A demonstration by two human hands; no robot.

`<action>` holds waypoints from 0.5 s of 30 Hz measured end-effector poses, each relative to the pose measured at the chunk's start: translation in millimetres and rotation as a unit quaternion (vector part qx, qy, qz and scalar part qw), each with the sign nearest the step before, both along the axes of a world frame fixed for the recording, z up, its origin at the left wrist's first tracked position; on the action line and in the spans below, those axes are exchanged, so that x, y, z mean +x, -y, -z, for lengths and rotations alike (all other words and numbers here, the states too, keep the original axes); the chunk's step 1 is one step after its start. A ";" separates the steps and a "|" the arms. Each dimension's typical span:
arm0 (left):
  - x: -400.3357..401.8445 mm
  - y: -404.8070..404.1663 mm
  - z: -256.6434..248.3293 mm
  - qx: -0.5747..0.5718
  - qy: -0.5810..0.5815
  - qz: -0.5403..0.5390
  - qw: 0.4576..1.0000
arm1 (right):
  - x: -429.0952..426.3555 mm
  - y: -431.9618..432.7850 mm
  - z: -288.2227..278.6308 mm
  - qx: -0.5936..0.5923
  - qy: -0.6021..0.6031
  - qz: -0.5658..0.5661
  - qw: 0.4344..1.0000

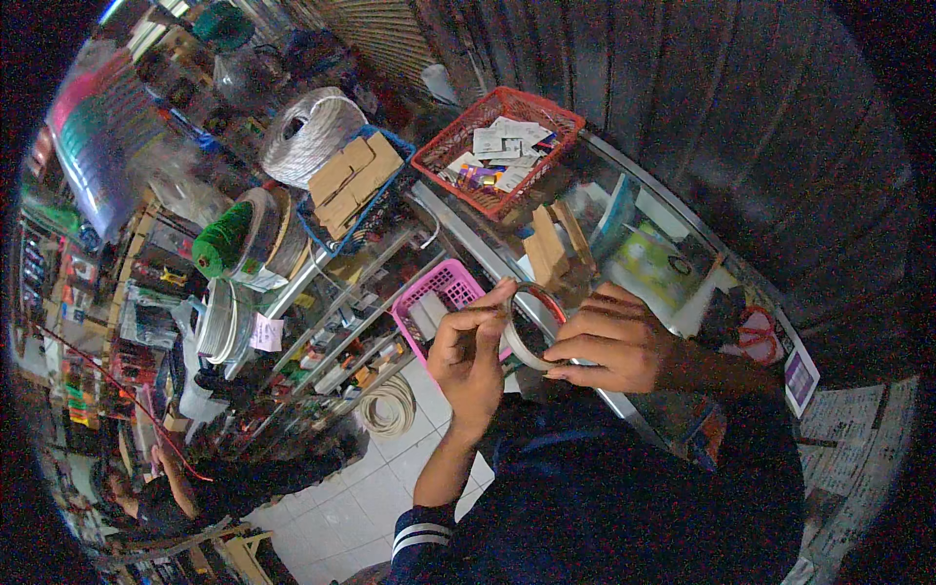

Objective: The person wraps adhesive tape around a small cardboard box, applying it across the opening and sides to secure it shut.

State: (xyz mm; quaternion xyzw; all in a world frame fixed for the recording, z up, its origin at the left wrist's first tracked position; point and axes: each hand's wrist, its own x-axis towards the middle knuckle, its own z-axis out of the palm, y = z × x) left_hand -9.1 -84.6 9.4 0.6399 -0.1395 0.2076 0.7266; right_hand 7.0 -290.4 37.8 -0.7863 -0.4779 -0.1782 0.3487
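Between my two hands is a roll of tape (523, 350), pale on its outer face, with a reddish inner side at the upper right. The fingertips and thumb of my left hand (472, 340) pinch its left rim. On the right rim, the fingers of my right hand (618, 340) hold it from the side. The roll stands tilted, its centre hole facing up toward me. Just behind my left hand sits a pink plastic basket (447, 276) with a whitish block inside, partly hidden by that hand. A glass display counter (504, 252) runs beneath the roll.
A red basket (504, 208) of cards and a blue basket (351, 238) with folded cardboard stand on the counters. Spools of twine (311, 139) and cable (219, 322) crowd the left. Scissors (757, 335) lie right. Another person (172, 490) is at lower left, near a cable coil (387, 406).
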 end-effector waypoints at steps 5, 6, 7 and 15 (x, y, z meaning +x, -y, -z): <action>4.1 1.8 7.8 0.026 0.003 -0.015 1.000 | -5.3 -2.8 10.4 0.011 -0.034 0.018 0.999; 3.9 0.2 10.7 0.018 -0.001 -0.002 1.000 | -6.4 -4.6 16.5 0.014 -0.050 0.016 0.999; 3.9 -1.2 13.9 0.010 -0.005 0.011 1.000 | -7.3 -5.8 20.9 0.017 -0.066 0.015 0.998; -3.2 -11.4 34.4 0.011 -0.175 0.101 0.979 | -26.0 -2.0 54.8 0.053 -0.214 -0.002 0.975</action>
